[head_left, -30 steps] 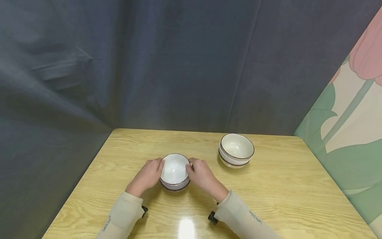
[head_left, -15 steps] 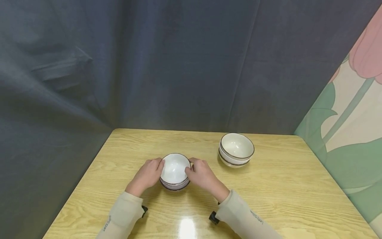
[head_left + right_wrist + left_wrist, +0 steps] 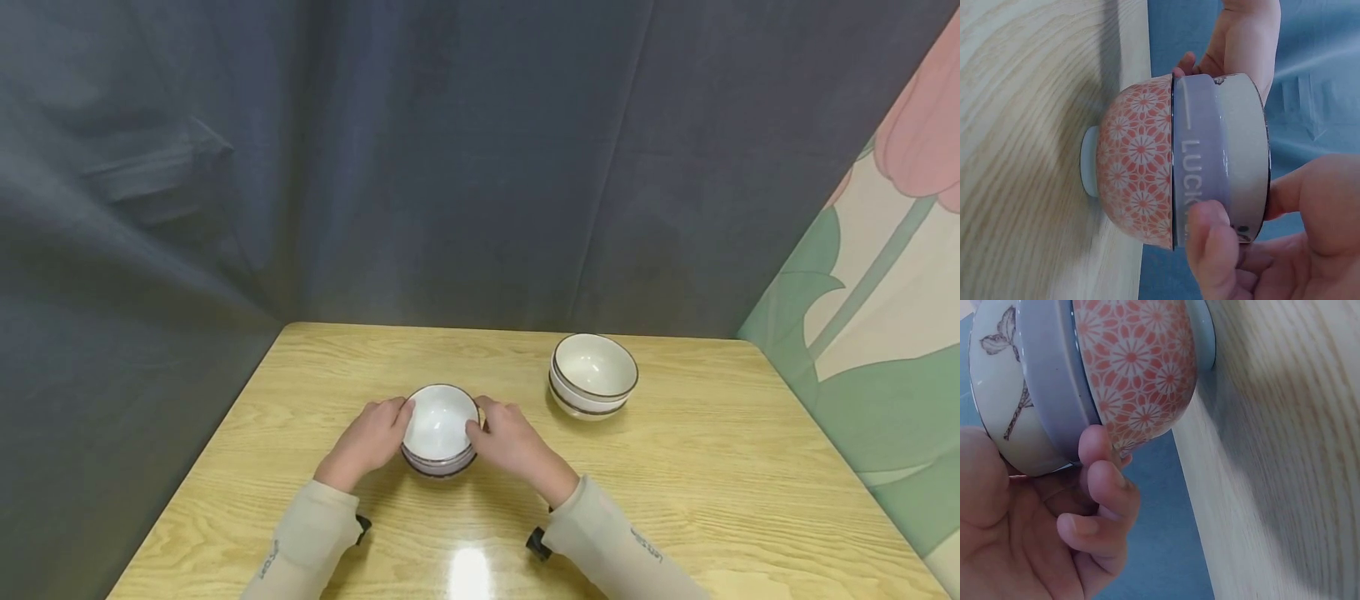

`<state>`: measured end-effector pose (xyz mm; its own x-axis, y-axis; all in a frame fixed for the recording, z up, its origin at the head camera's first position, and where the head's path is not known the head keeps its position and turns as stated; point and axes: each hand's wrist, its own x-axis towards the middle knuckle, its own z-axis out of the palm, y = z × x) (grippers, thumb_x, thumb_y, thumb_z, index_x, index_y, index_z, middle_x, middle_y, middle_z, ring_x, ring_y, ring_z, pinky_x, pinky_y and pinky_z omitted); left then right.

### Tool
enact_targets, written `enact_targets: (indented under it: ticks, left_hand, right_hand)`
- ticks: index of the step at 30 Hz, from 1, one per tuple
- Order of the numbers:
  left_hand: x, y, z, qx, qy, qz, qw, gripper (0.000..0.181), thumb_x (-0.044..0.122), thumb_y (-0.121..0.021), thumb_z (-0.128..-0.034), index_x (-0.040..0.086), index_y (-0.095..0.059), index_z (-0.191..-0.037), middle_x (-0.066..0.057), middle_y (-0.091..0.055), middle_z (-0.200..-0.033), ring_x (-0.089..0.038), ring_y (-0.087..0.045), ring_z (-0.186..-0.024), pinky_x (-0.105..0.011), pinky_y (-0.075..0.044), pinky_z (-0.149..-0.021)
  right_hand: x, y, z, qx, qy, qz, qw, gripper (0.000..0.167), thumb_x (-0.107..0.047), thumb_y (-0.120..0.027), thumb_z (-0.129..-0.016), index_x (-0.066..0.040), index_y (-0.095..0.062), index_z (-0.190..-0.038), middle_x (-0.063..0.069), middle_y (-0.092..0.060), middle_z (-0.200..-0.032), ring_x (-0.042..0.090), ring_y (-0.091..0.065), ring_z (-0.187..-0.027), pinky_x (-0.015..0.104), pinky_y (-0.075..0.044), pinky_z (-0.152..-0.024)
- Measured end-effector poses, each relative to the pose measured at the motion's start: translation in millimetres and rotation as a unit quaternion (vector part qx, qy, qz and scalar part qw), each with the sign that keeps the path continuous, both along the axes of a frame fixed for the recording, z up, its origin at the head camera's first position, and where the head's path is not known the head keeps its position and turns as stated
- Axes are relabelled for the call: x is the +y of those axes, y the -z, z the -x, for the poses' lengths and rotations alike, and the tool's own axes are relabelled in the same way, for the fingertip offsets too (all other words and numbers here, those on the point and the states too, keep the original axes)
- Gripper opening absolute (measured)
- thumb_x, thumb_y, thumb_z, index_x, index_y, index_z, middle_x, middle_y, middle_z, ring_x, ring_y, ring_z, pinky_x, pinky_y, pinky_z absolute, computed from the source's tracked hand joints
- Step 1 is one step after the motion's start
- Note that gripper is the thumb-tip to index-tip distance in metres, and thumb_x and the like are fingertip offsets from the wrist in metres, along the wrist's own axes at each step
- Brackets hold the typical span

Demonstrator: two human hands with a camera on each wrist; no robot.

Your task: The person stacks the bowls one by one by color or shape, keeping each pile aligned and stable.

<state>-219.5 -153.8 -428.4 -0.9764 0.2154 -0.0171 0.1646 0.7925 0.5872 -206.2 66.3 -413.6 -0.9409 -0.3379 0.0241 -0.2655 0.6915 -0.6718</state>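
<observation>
Three bowls stand stacked upright on the table. The top one is a cream bowl with a brown rim and a brown plant motif. Under it sits a lavender bowl with raised letters. At the bottom is a bowl with an orange-red flower pattern, its pale foot on the wood. My left hand grips the stack's left side, thumb over the top rim and fingertips by the lavender bowl. Opposite, my right hand holds the right side, thumb over the rim and a finger against the lavender bowl.
Farther back on the right stands another stack of white bowls with dark rims. The wooden table ends at a dark curtain behind and left. A wall with a flower mural borders the right side.
My right thumb has slid slightly inward over the top bowl's rim. Both hands and both stacks otherwise keep their places.
</observation>
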Motion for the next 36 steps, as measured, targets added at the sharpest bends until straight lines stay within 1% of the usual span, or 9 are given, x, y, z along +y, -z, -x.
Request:
enact_targets:
  ticks: [3, 5, 8, 10, 13, 17, 19, 26, 36]
  left_hand:
    - [0.6, 0.7, -0.3, -0.001, 0.0, -0.001, 1.0, 0.047, 0.03, -0.034, -0.1096, -0.004, -0.062, -0.126, -0.001, -0.06, -0.074, -0.012, -0.057, -0.064, -0.036, -0.051, -0.072]
    - [0.9, 1.1, -0.2, 0.003, 0.0, 0.001, 1.0, 0.048, 0.03, -0.033, -0.1097, -0.004, -0.062, -0.127, -0.003, -0.062, -0.076, -0.013, -0.059, -0.069, -0.038, -0.052, -0.077]
    - [1.0, 2.4, -0.1, 0.017, 0.003, 0.008, 0.9998, 0.047, 0.028, -0.033, -0.1097, -0.005, -0.062, -0.126, -0.009, -0.068, -0.089, -0.018, -0.063, -0.082, -0.044, -0.053, -0.086]
    - [1.0, 2.8, -0.2, 0.023, 0.004, 0.011, 0.9997, 0.048, 0.028, -0.033, -0.1097, -0.006, -0.062, -0.127, -0.014, -0.07, -0.102, -0.021, -0.065, -0.094, -0.047, -0.052, -0.093]
    - [1.3, 2.3, -0.5, 0.021, 0.006, 0.01, 0.9997, 0.049, 0.027, -0.032, -0.1098, -0.008, -0.059, -0.13, -0.021, -0.068, -0.119, -0.028, -0.065, -0.109, -0.049, -0.05, -0.099]
    - [2.2, 0.8, -0.5, 0.015, 0.008, 0.007, 0.9998, 0.051, 0.027, -0.03, -0.1099, -0.011, -0.055, -0.133, -0.025, -0.063, -0.129, -0.035, -0.06, -0.121, -0.051, -0.047, -0.103]
    - [2.6, 0.2, -0.5, 0.015, 0.01, 0.005, 0.9998, 0.051, 0.026, -0.03, -0.1099, -0.011, -0.054, -0.134, -0.026, -0.062, -0.13, -0.037, -0.059, -0.123, -0.051, -0.046, -0.104]
    - [2.6, 0.8, 0.1, 0.016, 0.014, 0.009, 0.9997, 0.051, 0.027, -0.029, -0.11, -0.01, -0.053, -0.136, -0.025, -0.061, -0.132, -0.037, -0.058, -0.125, -0.051, -0.045, -0.105]
    - [0.3, -0.6, -1.3, -0.002, 0.015, 0.007, 0.9999, 0.052, 0.027, -0.029, -0.1101, -0.011, -0.049, -0.139, -0.026, -0.057, -0.137, -0.038, -0.053, -0.13, -0.052, -0.042, -0.107]
  right_hand:
    - [0.2, 0.1, -0.2, -0.01, -0.002, -0.007, 0.9999, 0.047, -0.015, -0.051, -0.1, 0.011, -0.048, -0.139, 0.011, -0.067, -0.084, 0.014, -0.058, -0.064, 0.029, -0.05, -0.056]
    - [-0.2, 0.6, -0.3, -0.013, 0.0, -0.012, 0.9998, 0.047, -0.016, -0.049, -0.101, 0.011, -0.047, -0.14, 0.016, -0.068, -0.094, 0.015, -0.059, -0.069, 0.03, -0.051, -0.06]
    - [-1.1, 0.6, -0.8, -0.01, 0.001, -0.02, 0.9997, 0.047, -0.016, -0.048, -0.102, 0.011, -0.046, -0.14, 0.021, -0.068, -0.104, 0.017, -0.059, -0.072, 0.032, -0.051, -0.063]
    - [-1.9, 0.7, -0.8, -0.001, -0.002, -0.028, 0.9996, 0.045, -0.016, -0.047, -0.102, 0.012, -0.048, -0.138, 0.022, -0.068, -0.107, 0.017, -0.059, -0.072, 0.032, -0.05, -0.064]
    - [-2.5, 0.2, -0.8, 0.011, -0.008, -0.038, 0.9992, 0.043, -0.016, -0.045, -0.103, 0.011, -0.05, -0.136, 0.02, -0.068, -0.104, 0.016, -0.057, -0.068, 0.032, -0.049, -0.062]
    - [-2.6, 0.1, -0.3, 0.016, -0.01, -0.046, 0.9987, 0.044, -0.017, -0.042, -0.104, 0.011, -0.05, -0.136, 0.014, -0.066, -0.091, 0.015, -0.054, -0.061, 0.031, -0.047, -0.059]
    - [-2.4, 1.0, 0.1, 0.019, -0.013, -0.049, 0.9985, 0.044, -0.017, -0.042, -0.104, 0.011, -0.049, -0.136, 0.012, -0.064, -0.084, 0.015, -0.053, -0.059, 0.032, -0.047, -0.058]
    - [-2.1, 2.5, -0.2, 0.027, -0.005, -0.043, 0.9987, 0.042, -0.016, -0.043, -0.103, 0.011, -0.052, -0.132, 0.021, -0.068, -0.105, 0.018, -0.057, -0.071, 0.033, -0.049, -0.065]
    - [-2.6, 3.9, -0.6, 0.018, -0.005, -0.038, 0.9991, 0.043, -0.018, -0.043, -0.103, 0.011, -0.051, -0.134, 0.024, -0.067, -0.114, 0.02, -0.059, -0.079, 0.035, -0.051, -0.07]
